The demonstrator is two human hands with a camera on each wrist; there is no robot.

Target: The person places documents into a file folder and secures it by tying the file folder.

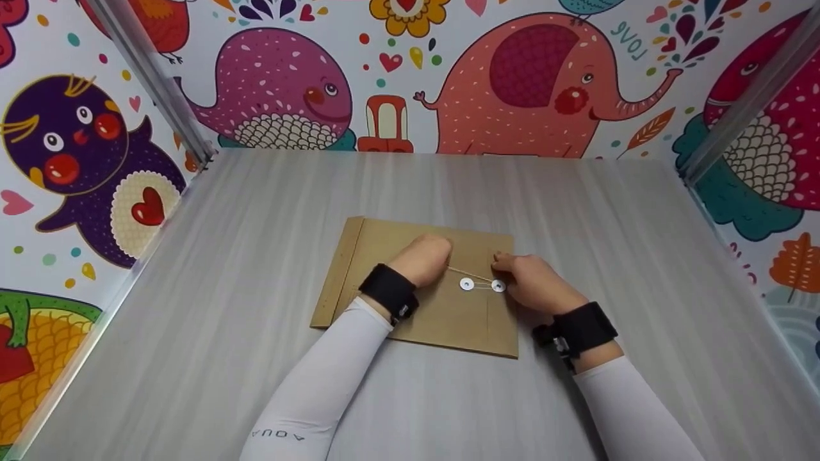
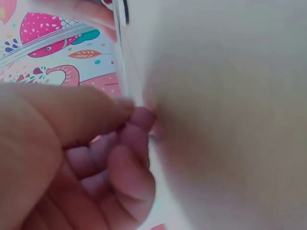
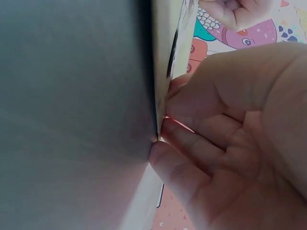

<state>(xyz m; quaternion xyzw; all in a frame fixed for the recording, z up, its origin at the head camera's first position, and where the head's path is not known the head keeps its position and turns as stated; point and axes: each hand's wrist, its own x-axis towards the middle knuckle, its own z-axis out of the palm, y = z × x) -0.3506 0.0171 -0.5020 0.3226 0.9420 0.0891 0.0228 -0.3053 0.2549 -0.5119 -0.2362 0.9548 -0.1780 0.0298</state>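
Observation:
A brown kraft string-tie envelope (image 1: 410, 314) lies flat on the table, with two white button discs (image 1: 466, 283) near its right side. Thin string runs between the discs, and a taut length of string (image 1: 471, 274) leads from the right disc to my left hand (image 1: 424, 257). That hand pinches the string between thumb and curled fingers just above the envelope, as the left wrist view shows. At the envelope's right edge, my right hand (image 1: 535, 280) holds on with thumb and fingertips, beside the right disc. Its fingers (image 3: 180, 165) meet the edge close to the tabletop.
The pale wood-grain table (image 1: 269, 211) extends around the envelope. Printed cartoon wall panels (image 1: 384, 83) stand at the back and sides, with metal posts (image 1: 144, 70) at the corners. Black wrist straps (image 1: 389, 291) sit on both wrists.

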